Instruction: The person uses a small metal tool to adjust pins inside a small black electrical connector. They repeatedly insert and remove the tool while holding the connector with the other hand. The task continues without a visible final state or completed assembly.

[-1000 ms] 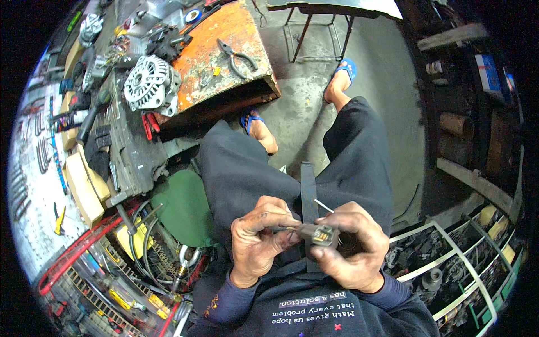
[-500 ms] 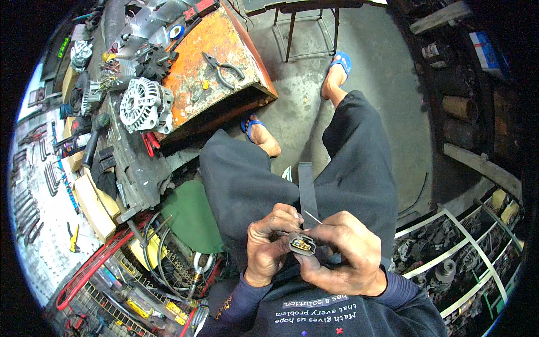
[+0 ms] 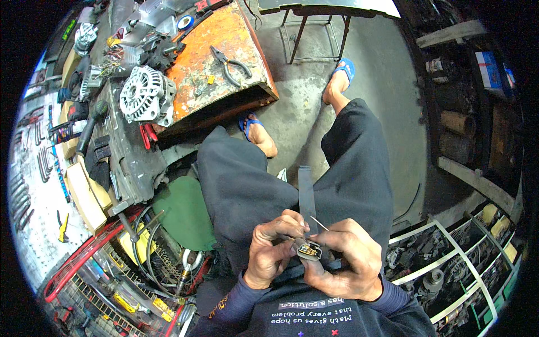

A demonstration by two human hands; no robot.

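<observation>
A small grey electrical connector [image 3: 308,250] sits between my two hands above my lap. Its open end faces up and shows a cluster of gold-coloured metal contacts. My left hand [image 3: 270,250] is closed at its left side, the thumb pressed near the housing. On the other side my right hand [image 3: 349,257] pinches it, with thumb below and forefinger above. A thin pale rod [image 3: 319,223], perhaps a wire or pick, slants up beside my right fingertips; where its lower end goes is hidden by the fingers.
An orange worn metal box [image 3: 196,50] at the upper left carries pliers [image 3: 230,65]. Beside it lies a silver alternator [image 3: 147,96]. A green seat-like panel [image 3: 184,213] is near my left leg. A white metal rack [image 3: 449,238] with dark parts stands at right.
The view has shifted slightly. Both hands keep hold of the connector, which has tilted a little, and the thin rod slants more steeply.
</observation>
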